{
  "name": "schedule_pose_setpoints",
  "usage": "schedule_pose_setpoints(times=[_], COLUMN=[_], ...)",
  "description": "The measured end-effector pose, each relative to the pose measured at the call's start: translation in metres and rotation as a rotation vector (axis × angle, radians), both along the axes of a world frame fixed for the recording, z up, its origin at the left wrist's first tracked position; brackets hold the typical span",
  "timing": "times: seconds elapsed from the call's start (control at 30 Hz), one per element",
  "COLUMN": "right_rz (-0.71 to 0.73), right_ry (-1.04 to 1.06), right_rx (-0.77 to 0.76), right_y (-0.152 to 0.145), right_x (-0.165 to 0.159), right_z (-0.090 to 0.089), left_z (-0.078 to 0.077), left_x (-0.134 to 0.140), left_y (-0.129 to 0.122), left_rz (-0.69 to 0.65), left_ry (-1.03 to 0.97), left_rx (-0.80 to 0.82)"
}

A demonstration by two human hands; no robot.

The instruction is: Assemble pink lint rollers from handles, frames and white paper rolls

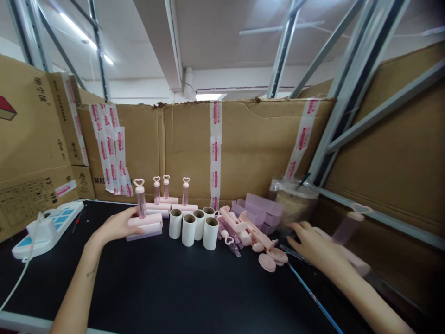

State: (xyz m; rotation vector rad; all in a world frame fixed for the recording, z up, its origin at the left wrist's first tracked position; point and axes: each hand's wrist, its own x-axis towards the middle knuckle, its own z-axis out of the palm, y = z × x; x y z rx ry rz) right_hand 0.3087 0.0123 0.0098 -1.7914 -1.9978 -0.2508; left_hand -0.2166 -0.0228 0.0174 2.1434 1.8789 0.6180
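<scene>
Pink roller piece (149, 222) at the left of centre on a black tabletop (174, 297): its body lies level, and a see-through pink tube with a heart-shaped loop on top rises from it. My left hand (120, 226) pinches its left end, the thumb in front and the fingers behind.

My right hand (308, 236) is well apart, over the right side of the table, with its fingers bent and blurred. I cannot tell whether they grasp anything. Just beyond the fingertips is some crumpled clear plastic (295, 188), also blurred. Past my right wrist, partly hidden by my arm, is a smeared pink body (356, 260) with a heart-topped tube (347, 225).

Behind the piece in my left hand, three similar heart-topped pieces (184, 208) stand near the cardboard wall (184, 148). To its right, five white tubes (188, 230) stand upright, close together, their open ends facing up. Next comes a loose heap of pink parts (255, 234), with lilac translucent pieces (266, 213) behind and flat pink discs (267, 262) at its near edge. A thin blue strip (314, 299) runs from there toward me. At far left, a white power strip (71, 229) carries a plug (41, 230).
</scene>
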Motion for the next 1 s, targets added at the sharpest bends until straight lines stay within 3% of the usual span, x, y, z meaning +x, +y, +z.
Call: schedule_pose_setpoints(times=[0.1, 0.17, 0.27, 0.33, 0.4, 0.5, 0.7, 1.0], right_rz=[0.239, 0.58, 0.8, 0.893, 0.919, 0.849, 0.727, 0.738], right_ry=[0.078, 0.291, 0.404, 0.469, 0.518, 0.603, 0.706, 0.844], right_rx=[0.042, -0.024, -0.18, -0.265, -0.329, -0.389, -0.549, -0.412], right_y=[-0.033, -0.058, -0.087, -0.095, -0.096, -0.088, -0.077, -0.075], right_x=[-0.048, -0.089, -0.138, -0.156, -0.159, -0.151, -0.141, -0.152], right_z=[0.019, 0.028, 0.031, 0.027, 0.017, 0.0, -0.033, -0.048], left_z=[0.013, 0.013, 0.001, -0.011, -0.023, -0.037, -0.046, -0.065], left_x=[0.025, 0.053, 0.099, 0.124, 0.139, 0.147, 0.154, 0.16], left_y=[-0.018, -0.028, -0.04, -0.045, -0.046, -0.042, -0.037, -0.031], left_rz=[-0.121, -0.288, -0.568, -0.667, -0.654, -0.534, -0.481, -0.472], left_ry=[-0.122, -0.212, -0.329, -0.382, -0.429, -0.477, -0.51, -0.566], left_rx=[0.086, 0.09, 0.018, -0.019, -0.009, 0.007, -0.041, -0.178])
